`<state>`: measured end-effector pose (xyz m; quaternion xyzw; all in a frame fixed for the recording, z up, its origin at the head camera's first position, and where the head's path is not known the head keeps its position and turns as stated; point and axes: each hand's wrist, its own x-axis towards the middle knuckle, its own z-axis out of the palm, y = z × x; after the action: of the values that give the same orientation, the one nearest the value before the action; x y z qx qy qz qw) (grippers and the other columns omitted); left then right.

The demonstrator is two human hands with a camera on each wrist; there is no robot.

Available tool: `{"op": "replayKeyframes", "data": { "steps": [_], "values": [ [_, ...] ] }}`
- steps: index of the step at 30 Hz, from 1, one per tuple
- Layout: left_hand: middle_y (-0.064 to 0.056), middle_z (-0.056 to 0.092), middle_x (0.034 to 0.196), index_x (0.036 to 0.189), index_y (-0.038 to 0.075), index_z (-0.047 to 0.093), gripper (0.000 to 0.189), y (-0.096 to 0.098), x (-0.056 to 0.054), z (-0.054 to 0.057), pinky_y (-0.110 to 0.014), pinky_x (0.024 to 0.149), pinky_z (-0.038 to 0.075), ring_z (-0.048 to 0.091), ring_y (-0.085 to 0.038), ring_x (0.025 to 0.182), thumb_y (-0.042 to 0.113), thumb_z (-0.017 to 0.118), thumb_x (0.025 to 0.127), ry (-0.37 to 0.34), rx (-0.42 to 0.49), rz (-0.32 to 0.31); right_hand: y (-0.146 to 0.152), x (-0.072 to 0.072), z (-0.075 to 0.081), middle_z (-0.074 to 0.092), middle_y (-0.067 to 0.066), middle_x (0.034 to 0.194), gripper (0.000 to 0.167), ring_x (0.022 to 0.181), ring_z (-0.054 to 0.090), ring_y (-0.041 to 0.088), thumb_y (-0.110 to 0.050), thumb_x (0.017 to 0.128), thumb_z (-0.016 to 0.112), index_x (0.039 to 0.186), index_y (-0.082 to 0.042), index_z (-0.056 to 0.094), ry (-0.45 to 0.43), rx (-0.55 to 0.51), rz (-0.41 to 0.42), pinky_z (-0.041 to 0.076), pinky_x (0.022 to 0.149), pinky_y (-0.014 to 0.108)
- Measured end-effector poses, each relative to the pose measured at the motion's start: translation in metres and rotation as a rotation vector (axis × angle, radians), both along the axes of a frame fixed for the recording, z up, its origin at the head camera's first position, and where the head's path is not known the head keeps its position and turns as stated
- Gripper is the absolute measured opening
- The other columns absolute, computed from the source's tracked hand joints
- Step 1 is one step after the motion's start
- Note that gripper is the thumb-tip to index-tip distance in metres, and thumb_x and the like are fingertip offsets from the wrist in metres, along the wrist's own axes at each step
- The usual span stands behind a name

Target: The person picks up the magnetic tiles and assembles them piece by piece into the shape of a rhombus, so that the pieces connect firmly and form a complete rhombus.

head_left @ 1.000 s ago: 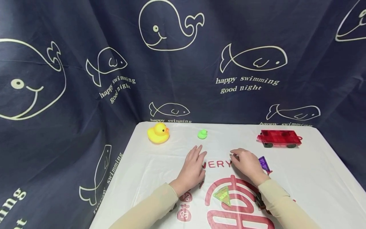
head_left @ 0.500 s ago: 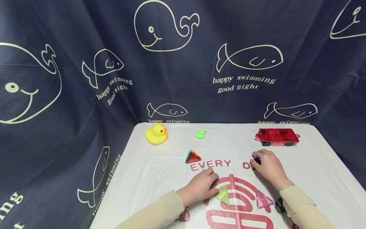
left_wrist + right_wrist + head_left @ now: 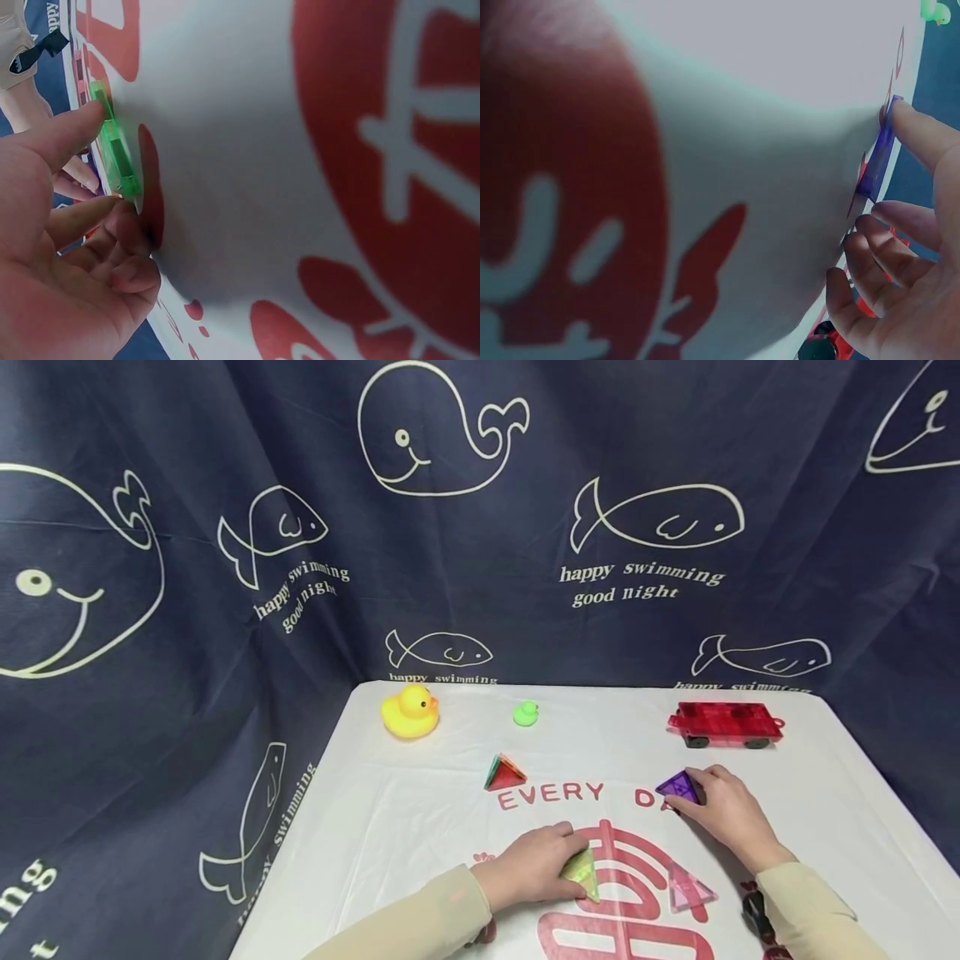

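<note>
My left hand holds a yellow-green translucent triangular magnetic tile between thumb and index finger. The tile lies on the tablecloth, and the left wrist view shows its bright green edge spanned by the two fingertips. Farther right, my right hand pinches a purple triangular tile by its sides. In the right wrist view the thumb and index finger sit at opposite ends of that purple tile, while the other fingers curl loosely below. Between the hands, nearer the front, lies a pink triangular tile.
Red and green triangular tiles lean together left of the printed lettering. Along the back stand a yellow duck, a small green duck and a red wheeled car base. Behind the white-covered table hangs a dark blue curtain.
My left hand has come back from the red and green tiles to the yellow-green tile and grips it. The right hand has moved right and taken hold of the purple tile.
</note>
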<state>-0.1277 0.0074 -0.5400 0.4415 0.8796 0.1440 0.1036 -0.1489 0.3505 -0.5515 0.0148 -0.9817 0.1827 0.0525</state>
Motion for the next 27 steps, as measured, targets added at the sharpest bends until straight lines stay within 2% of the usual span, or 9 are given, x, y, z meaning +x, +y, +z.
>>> {"op": "replayKeyframes", "data": {
  "steps": [5, 10, 19, 27],
  "values": [
    [0.014, 0.058, 0.109, 0.146, 0.023, 0.060, 0.065, 0.003, -0.001, 0.001, -0.014, 0.073, 0.042, 0.048, 0.002, 0.080, 0.047, 0.081, 0.090, -0.056, -0.026, -0.006, 0.001, -0.003, -0.002, 0.057, 0.035, 0.114, 0.084, 0.101, 0.058, 0.051, -0.046, 0.085, 0.084, 0.134, 0.017, 0.057, -0.059, -0.014, -0.005, 0.049, 0.091, 0.071],
    [0.015, 0.057, 0.105, 0.141, 0.025, 0.063, 0.060, 0.005, -0.003, 0.003, -0.015, 0.073, 0.043, 0.047, 0.002, 0.080, 0.046, 0.082, 0.089, -0.054, -0.040, -0.011, 0.001, -0.006, 0.000, 0.057, 0.035, 0.115, 0.082, 0.101, 0.059, 0.051, -0.045, 0.085, 0.084, 0.134, 0.016, 0.058, -0.082, -0.018, -0.008, 0.049, 0.091, 0.070],
    [0.014, 0.053, 0.100, 0.133, 0.023, 0.066, 0.056, 0.006, -0.005, 0.001, -0.014, 0.068, 0.040, 0.046, 0.002, 0.076, 0.044, 0.086, 0.085, -0.050, -0.023, 0.010, -0.005, -0.008, 0.002, 0.059, 0.030, 0.111, 0.078, 0.095, 0.059, 0.043, -0.041, 0.083, 0.088, 0.130, 0.016, 0.061, -0.071, -0.050, 0.016, 0.051, 0.089, 0.067],
    [0.014, 0.056, 0.105, 0.134, 0.021, 0.064, 0.061, 0.004, -0.011, -0.004, -0.015, 0.075, 0.045, 0.049, 0.003, 0.081, 0.042, 0.089, 0.083, -0.042, 0.030, 0.061, -0.013, -0.008, 0.001, 0.061, 0.028, 0.109, 0.073, 0.095, 0.061, 0.042, -0.037, 0.081, 0.090, 0.125, 0.015, 0.064, -0.035, -0.077, 0.044, 0.052, 0.089, 0.065]
  ]
}}
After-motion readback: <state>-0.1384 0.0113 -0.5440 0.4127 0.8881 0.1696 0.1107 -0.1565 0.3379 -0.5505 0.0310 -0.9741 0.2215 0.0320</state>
